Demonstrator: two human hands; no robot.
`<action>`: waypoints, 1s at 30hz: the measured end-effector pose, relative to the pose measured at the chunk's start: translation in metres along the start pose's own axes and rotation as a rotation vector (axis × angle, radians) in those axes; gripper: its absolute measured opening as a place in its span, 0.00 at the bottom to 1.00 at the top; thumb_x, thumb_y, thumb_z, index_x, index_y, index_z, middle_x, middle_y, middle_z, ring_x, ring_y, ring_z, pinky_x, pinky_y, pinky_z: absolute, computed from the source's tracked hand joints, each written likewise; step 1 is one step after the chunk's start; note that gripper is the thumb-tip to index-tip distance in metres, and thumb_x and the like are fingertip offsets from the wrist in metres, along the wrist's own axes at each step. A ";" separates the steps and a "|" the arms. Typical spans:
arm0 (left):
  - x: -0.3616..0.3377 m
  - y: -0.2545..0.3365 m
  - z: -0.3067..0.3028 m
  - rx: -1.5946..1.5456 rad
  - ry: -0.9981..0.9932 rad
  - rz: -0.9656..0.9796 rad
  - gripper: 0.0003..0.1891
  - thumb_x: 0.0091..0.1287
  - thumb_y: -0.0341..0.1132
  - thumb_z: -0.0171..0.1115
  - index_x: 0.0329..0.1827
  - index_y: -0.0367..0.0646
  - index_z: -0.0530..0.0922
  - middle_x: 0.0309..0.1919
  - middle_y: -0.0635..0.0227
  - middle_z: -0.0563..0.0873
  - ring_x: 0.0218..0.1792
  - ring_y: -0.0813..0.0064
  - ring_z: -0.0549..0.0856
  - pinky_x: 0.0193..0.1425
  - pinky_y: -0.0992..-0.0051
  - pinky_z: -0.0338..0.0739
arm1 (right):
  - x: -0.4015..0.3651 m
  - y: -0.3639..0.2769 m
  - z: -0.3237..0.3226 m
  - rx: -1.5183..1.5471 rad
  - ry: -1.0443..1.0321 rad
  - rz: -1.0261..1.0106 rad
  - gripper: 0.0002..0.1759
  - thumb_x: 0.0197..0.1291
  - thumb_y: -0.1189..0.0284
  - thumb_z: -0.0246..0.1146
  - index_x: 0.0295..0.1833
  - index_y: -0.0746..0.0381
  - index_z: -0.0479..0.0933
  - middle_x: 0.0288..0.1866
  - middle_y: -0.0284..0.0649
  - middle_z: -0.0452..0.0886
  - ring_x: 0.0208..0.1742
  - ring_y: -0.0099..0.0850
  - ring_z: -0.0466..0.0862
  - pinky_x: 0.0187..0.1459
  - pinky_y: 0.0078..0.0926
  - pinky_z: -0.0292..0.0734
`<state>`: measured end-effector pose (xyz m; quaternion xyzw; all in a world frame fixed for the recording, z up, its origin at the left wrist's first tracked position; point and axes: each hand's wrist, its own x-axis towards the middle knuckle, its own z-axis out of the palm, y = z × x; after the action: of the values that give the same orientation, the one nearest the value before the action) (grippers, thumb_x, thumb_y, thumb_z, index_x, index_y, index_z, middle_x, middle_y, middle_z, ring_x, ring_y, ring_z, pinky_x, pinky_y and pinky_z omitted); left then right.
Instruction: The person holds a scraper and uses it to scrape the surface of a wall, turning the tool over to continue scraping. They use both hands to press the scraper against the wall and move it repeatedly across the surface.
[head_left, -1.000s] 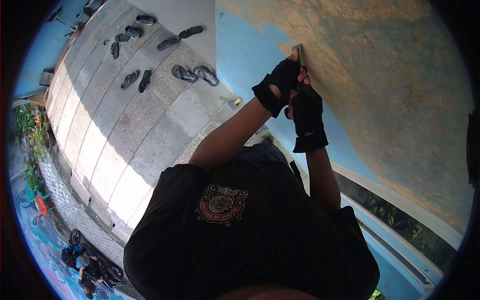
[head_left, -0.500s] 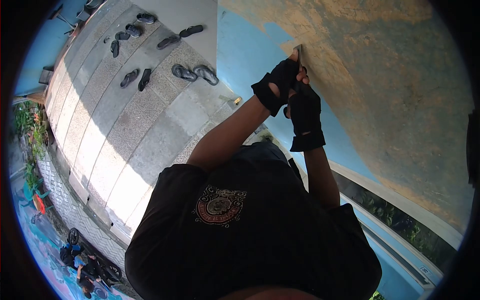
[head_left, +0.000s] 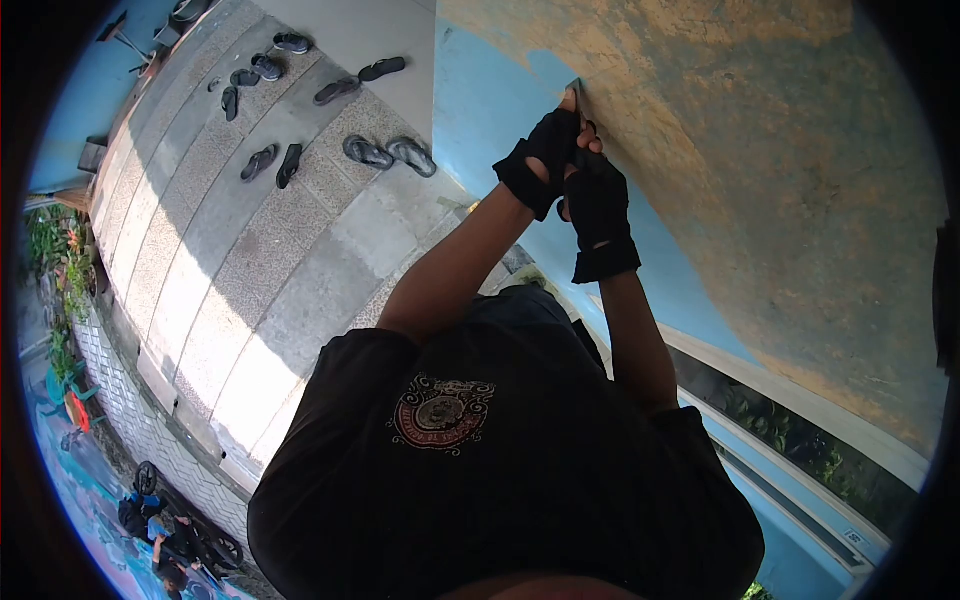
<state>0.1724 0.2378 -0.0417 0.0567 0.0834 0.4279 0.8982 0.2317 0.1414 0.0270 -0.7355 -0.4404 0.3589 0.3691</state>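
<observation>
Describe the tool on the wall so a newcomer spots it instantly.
Find the big wall, blue at left, bare tan at right. On that colour border the left hand and right hand, both in black fingerless gloves, clamp together. The scraper is the thin grey blade tip poking past their fingers, pale against the black gloves.

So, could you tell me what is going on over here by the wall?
A person in black fingerless gloves grips a scraper with both hands, the left hand nearer the blade than the right hand. The blade is pressed against the wall where blue paint meets bare yellowish plaster. Sandals lie on the paved floor nearby.
</observation>
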 end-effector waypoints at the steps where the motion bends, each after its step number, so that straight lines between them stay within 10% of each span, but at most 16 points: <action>1: -0.002 -0.001 0.000 0.004 0.003 0.006 0.26 0.74 0.61 0.51 0.26 0.50 0.72 0.17 0.72 0.70 0.28 0.68 0.77 0.38 0.65 0.76 | -0.001 -0.003 0.003 -0.007 -0.003 0.000 0.09 0.63 0.72 0.61 0.47 0.62 0.78 0.31 0.37 0.77 0.25 0.28 0.81 0.26 0.27 0.74; 3: -0.001 -0.010 0.004 0.069 0.021 -0.042 0.26 0.74 0.61 0.52 0.25 0.50 0.70 0.17 0.73 0.70 0.27 0.70 0.77 0.38 0.65 0.76 | 0.013 0.024 0.004 -0.063 0.040 -0.259 0.05 0.63 0.72 0.62 0.41 0.62 0.79 0.20 0.32 0.73 0.17 0.22 0.74 0.21 0.26 0.68; 19: -0.002 0.004 -0.022 -0.003 -0.005 -0.091 0.25 0.75 0.60 0.50 0.28 0.49 0.74 0.18 0.72 0.72 0.29 0.69 0.79 0.37 0.64 0.78 | 0.007 0.022 0.026 0.024 0.011 -0.105 0.02 0.68 0.75 0.58 0.43 0.60 0.76 0.18 0.28 0.67 0.14 0.21 0.68 0.17 0.22 0.63; 25: -0.030 -0.039 -0.043 0.094 0.082 -0.160 0.26 0.74 0.60 0.52 0.29 0.46 0.75 0.20 0.64 0.78 0.31 0.58 0.83 0.40 0.58 0.81 | -0.032 0.050 0.001 0.491 -0.161 0.239 0.02 0.67 0.76 0.58 0.39 0.61 0.73 0.19 0.29 0.67 0.15 0.22 0.66 0.19 0.23 0.65; 30: -0.046 -0.061 -0.044 0.125 -0.010 -0.197 0.25 0.74 0.59 0.54 0.33 0.43 0.74 0.26 0.62 0.83 0.35 0.61 0.86 0.40 0.62 0.81 | -0.063 0.045 -0.001 0.045 0.040 0.102 0.15 0.67 0.76 0.58 0.58 0.63 0.76 0.25 0.32 0.73 0.17 0.21 0.72 0.20 0.21 0.66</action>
<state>0.1812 0.1651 -0.0911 0.1061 0.1104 0.3313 0.9310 0.2274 0.0688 0.0010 -0.7555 -0.3868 0.3723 0.3756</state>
